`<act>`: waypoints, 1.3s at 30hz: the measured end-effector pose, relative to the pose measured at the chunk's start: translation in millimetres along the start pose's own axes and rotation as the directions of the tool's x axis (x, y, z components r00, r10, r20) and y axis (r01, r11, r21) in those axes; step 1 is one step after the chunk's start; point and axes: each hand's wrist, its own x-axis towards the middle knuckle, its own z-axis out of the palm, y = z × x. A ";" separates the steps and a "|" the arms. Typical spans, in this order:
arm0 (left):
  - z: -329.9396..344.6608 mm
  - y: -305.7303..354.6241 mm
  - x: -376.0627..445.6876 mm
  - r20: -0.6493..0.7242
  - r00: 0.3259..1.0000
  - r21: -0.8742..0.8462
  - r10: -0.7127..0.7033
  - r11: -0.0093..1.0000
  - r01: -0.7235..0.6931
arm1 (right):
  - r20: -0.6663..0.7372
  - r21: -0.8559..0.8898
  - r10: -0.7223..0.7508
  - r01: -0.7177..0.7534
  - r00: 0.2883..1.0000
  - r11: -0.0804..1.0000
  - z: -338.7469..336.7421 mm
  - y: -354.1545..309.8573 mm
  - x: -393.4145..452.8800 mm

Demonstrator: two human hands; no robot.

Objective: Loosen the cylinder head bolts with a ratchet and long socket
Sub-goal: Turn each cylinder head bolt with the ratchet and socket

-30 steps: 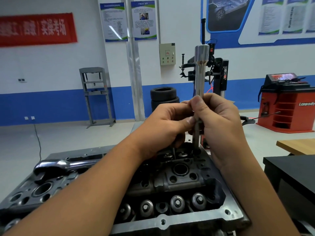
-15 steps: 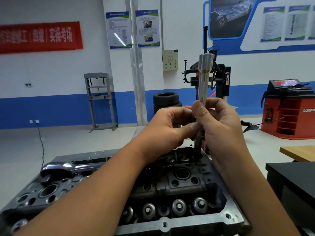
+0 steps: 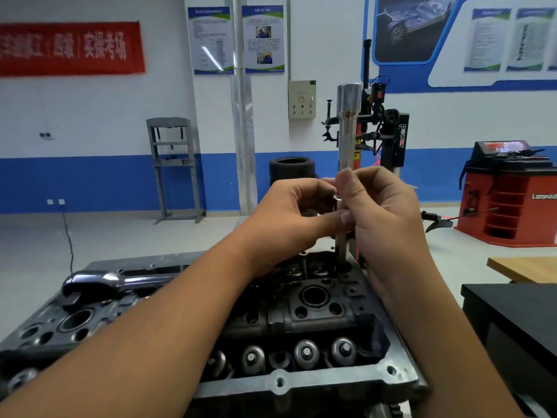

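A long silver socket (image 3: 347, 137) stands upright with its lower end in a hole at the far right corner of the dark cylinder head (image 3: 301, 321). My right hand (image 3: 382, 218) grips its shaft from the right, thumb across the front. My left hand (image 3: 295, 218) pinches the same shaft from the left, and a small shiny ring shows between my fingertips. The chrome ratchet (image 3: 111, 282) lies unheld on the left part of the head.
A dark table edge (image 3: 512, 312) and a wooden bench top (image 3: 524, 267) stand to the right. Behind are a tyre changer (image 3: 388, 137), stacked tyres (image 3: 291, 170), a red wheel balancer (image 3: 509, 194) and a grey press frame (image 3: 173, 167).
Both hands have stayed on the socket shaft. My fingers have shifted slightly around it and the view has tilted a little upward.
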 end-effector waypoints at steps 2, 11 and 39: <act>0.0 0.2 -0.1 0.057 0.998 -0.087 -0.031 0.996 0.036 | 0.023 0.023 0.006 -0.006 1.000 1.000 0.0 0.0 0.4; -0.3 -1.3 -0.8 -0.035 0.999 0.006 0.001 1.000 0.000 | -0.022 0.014 0.010 -0.009 1.000 1.000 -2.3 0.2 -0.6; 1.8 5.9 -2.7 0.015 0.998 -0.076 -0.062 0.995 0.063 | 0.005 -0.032 0.011 -0.011 1.000 0.999 -1.1 3.7 0.0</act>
